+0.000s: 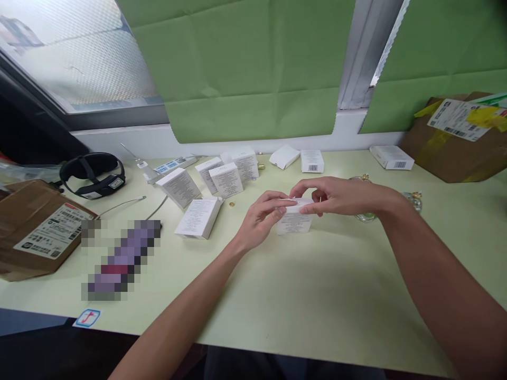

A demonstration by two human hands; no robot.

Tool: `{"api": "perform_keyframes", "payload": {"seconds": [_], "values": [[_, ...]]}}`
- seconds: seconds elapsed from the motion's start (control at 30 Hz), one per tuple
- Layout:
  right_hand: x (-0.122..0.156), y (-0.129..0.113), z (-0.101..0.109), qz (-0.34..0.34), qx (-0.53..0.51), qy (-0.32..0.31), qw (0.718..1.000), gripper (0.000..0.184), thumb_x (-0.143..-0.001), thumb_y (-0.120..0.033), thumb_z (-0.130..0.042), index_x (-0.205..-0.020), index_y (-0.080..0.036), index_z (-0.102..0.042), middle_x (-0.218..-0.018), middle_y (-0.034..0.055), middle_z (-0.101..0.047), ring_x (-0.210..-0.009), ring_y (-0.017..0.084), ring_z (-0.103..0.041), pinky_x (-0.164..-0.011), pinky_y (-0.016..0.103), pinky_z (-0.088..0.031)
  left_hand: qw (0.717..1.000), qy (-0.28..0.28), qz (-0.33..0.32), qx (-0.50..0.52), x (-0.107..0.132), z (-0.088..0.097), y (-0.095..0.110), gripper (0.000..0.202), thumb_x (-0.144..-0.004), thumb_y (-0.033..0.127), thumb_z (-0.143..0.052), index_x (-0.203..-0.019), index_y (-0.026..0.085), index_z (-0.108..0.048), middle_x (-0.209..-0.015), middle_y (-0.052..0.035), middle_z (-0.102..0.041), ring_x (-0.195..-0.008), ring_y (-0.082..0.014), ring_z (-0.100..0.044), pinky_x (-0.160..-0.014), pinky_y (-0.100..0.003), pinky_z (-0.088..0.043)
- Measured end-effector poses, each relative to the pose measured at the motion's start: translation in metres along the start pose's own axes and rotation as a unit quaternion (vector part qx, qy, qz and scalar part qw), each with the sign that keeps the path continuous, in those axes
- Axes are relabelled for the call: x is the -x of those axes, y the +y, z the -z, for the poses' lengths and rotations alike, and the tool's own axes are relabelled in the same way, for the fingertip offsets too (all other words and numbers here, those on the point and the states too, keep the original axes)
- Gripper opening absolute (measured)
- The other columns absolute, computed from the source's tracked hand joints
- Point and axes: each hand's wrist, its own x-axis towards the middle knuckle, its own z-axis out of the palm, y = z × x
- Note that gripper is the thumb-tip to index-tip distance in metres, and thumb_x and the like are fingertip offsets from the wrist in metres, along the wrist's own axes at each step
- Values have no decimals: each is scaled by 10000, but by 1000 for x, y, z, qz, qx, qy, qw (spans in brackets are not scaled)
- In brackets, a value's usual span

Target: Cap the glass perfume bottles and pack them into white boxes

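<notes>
A small white printed box [293, 220] stands on the pale green table [317, 285] in the middle. My left hand [262, 217] grips its left side, fingers curled over the top edge. My right hand [335, 195] pinches the top of the same box from the right, fingertips meeting those of the left. A glass bottle with a gold cap [366, 214] stands just behind my right wrist, mostly hidden by it.
Several more white boxes [200, 216] lie to the left and along the back. Brown cartons sit at the far left [37, 229] and back right [455, 137]. A black headband device [93, 174], cables and a blurred object [121, 258] lie left.
</notes>
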Motion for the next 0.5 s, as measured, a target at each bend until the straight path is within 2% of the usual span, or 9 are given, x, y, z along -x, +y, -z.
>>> {"api": "perform_keyframes", "payload": {"seconds": [0.23,0.5], "values": [[1,7,1,0,-54,-25,998,368,-906,-525,-537,-1216,-332,-585,-1181,21,-681,-867,197,-684,-742,337,-502,1000,-5,-24,-10,0,1,0,258,-991,305,-525,-1152,339,-724,-1192,-68,-590,-1121,-191,-559,-881,-309,-510],[0,5,0,-21,-63,-22,998,409,-862,-497,-575,-1226,-310,-569,-1162,35,-685,-840,206,-703,-760,340,-513,998,1,-56,-35,0,0,0,263,-999,287,-508,-1159,311,-715,-1177,-75,-591,-1076,-177,-575,-817,-290,-529]]}}
